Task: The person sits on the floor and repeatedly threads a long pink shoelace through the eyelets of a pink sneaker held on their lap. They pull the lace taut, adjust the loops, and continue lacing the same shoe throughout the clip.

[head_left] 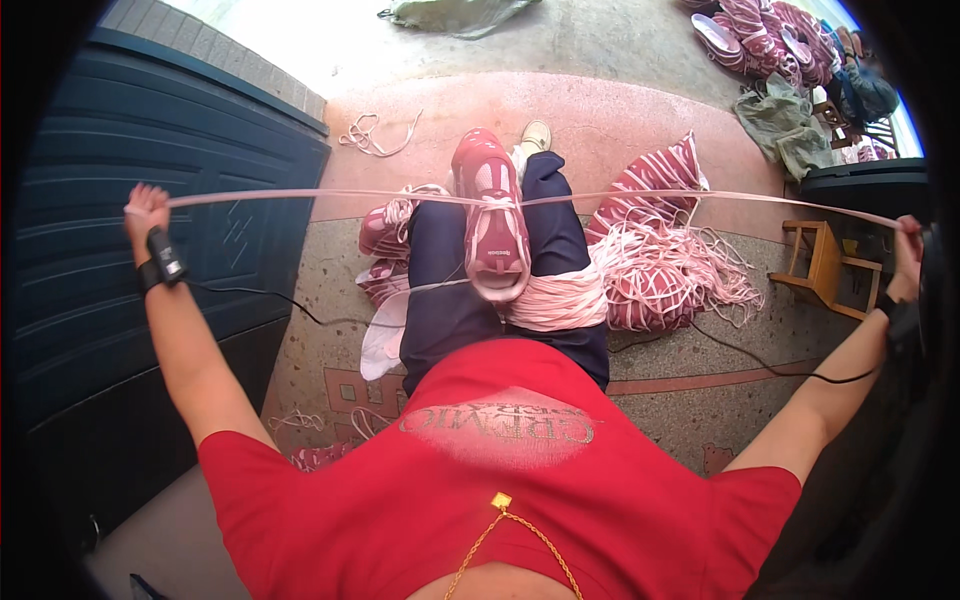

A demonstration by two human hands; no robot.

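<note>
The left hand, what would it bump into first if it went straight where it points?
Most likely the dark blue door, though depth before the left hand is hard to judge.

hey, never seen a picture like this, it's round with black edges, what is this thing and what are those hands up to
There's no machine here. A wide fisheye camera on the person's head looks down, so straight edges bend. You see their bare left hand and right hand, spread wide, each holding a pale pink lace. It crosses a burgundy-and-pink shoe upper between their legs. To the right, loose pink laces lie with striped pieces on the floor, near a wooden stool.
</note>
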